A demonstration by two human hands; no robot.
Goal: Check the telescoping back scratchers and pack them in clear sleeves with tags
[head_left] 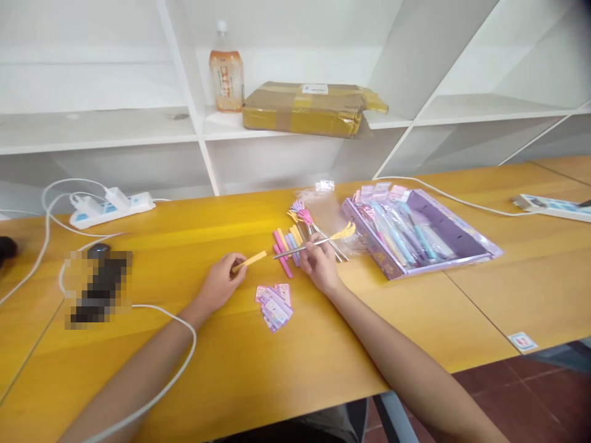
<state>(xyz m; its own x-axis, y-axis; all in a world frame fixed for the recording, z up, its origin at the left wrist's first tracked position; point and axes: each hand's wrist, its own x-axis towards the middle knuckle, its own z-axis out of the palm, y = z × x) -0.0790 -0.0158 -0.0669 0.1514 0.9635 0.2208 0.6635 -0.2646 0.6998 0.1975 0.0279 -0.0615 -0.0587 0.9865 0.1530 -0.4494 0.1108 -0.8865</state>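
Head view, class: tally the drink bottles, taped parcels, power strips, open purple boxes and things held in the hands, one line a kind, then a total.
Drink bottle: 1
Taped parcel: 1
Power strips: 2
Open purple box: 1
Held things, yellow stick and silver rod: 2
Total: 7

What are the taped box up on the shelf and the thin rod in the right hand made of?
The brown taped box looks like cardboard, its yellowish tape shiny and wrinkled. The thin silvery rod seems smooth metal, judging by its grey sheen, though coated plastic is possible.
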